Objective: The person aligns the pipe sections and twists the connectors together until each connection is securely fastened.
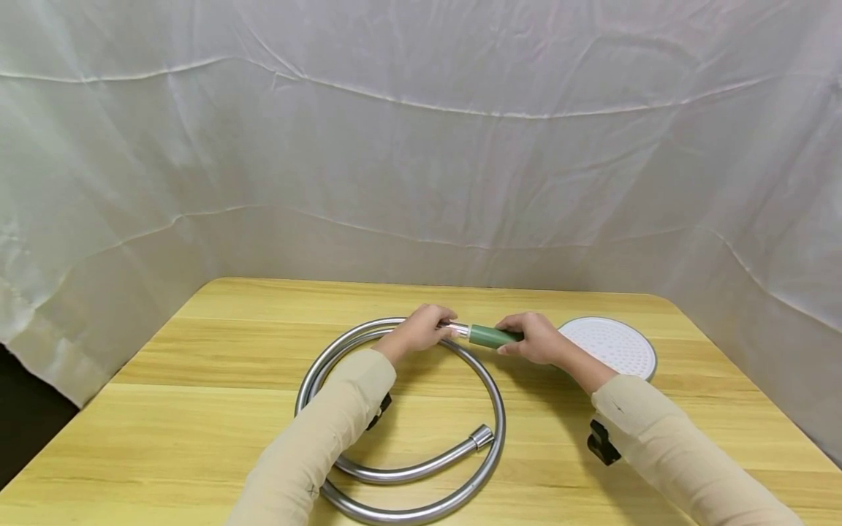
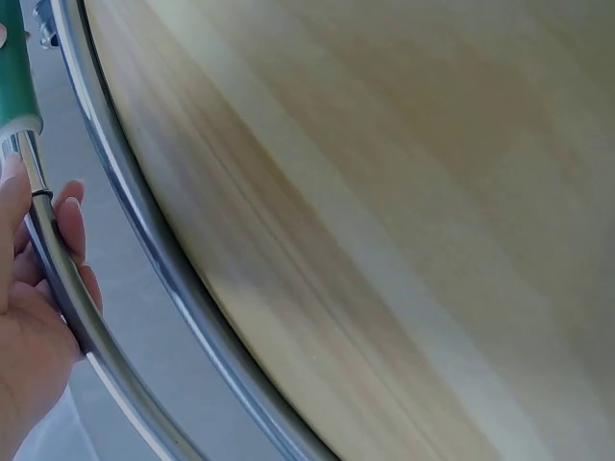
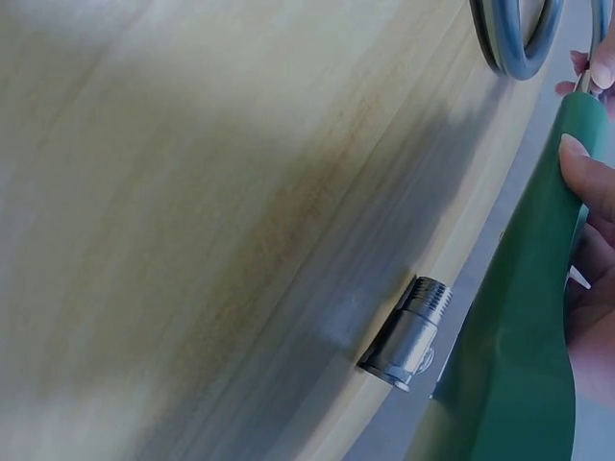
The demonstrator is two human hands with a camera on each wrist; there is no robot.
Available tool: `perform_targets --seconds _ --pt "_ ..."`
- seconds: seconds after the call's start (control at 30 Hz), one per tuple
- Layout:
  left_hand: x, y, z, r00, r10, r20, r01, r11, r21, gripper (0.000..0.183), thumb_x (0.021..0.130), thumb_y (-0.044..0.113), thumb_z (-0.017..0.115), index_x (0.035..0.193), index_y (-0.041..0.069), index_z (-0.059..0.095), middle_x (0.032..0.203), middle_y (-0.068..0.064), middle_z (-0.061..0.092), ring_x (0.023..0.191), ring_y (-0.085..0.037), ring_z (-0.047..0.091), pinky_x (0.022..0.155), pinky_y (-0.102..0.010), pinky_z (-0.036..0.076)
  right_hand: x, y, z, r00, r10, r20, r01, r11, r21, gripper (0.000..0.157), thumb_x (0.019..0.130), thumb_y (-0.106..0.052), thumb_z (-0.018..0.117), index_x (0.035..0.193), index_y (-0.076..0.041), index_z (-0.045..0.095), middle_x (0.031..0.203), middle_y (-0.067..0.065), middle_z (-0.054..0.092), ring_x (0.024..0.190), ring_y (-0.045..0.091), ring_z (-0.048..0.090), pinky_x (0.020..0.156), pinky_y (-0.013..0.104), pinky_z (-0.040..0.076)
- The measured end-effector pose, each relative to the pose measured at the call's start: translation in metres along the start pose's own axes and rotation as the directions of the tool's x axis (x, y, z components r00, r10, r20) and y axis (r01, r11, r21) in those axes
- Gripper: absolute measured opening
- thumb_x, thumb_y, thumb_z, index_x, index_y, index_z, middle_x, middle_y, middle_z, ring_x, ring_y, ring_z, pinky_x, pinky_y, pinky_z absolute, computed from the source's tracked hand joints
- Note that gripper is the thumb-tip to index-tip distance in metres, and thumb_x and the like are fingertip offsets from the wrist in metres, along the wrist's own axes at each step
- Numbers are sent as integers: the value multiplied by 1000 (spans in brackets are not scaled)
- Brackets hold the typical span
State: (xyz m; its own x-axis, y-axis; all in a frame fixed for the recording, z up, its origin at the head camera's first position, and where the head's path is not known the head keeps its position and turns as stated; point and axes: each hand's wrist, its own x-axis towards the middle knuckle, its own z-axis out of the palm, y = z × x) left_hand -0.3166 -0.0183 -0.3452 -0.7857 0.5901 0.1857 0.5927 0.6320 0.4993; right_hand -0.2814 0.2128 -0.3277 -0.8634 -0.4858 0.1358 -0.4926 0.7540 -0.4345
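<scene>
My right hand (image 1: 536, 340) grips the green handle of a hand shower, whose round white spray face (image 1: 612, 349) points up at the right. At the handle's left end, my left hand (image 1: 418, 331) holds the chrome connector (image 2: 34, 171) of a shower hose (image 1: 501, 416). The connector sits right at the pale collar of the green handle (image 3: 533, 317), in line with it. Fingers and thumb of the left hand lie on both sides of the hose. The rest of the hose is coiled on the table, its other end nut (image 1: 482, 436) inside the loop.
A short chrome threaded fitting (image 3: 408, 331) lies on the wooden table (image 1: 217, 351), seen in the right wrist view near the table's edge. Pale cloth (image 1: 421, 168) hangs behind and at both sides. A black wrist camera (image 1: 601, 443) is under the right sleeve.
</scene>
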Motion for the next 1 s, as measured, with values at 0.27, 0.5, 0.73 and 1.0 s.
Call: perform_targets --seconds 0.27,0.5,0.73,1.0 --pt "0 -1 2 999 -23 -28 23 1000 6 14 87 16 64 96 5 65 91 -5 68 77 -10 54 72 -24 45 1 -1 0 1000 8 2 -8 1000 6 29 81 -10 70 107 0 65 98 15 69 77 16 58 67 31 47" --pt "-1 0 1 999 -22 -35 22 1000 7 16 85 19 67 95 7 63 88 -4 66 76 -12 55 73 -25 46 1 -1 0 1000 5 1 -5 1000 1 29 80 -11 71 107 0 65 96 14 69 74 14 56 66 29 46" --pt "-2 0 -1 1000 -2 -4 2 1000 -17 18 94 17 55 102 5 65 92 -7 67 75 -12 54 69 -24 44 1 -1 0 1000 11 5 -11 1000 3 29 81 -11 70 107 0 65 98 14 69 76 16 58 67 31 47" --pt "0 -1 2 1000 -6 -8 6 1000 9 20 94 17 55 103 6 68 96 -6 69 77 -12 56 72 -25 45 1 -1 -1 1000 9 3 -9 1000 -6 29 81 -10 71 107 0 65 98 14 69 77 16 58 68 31 48"
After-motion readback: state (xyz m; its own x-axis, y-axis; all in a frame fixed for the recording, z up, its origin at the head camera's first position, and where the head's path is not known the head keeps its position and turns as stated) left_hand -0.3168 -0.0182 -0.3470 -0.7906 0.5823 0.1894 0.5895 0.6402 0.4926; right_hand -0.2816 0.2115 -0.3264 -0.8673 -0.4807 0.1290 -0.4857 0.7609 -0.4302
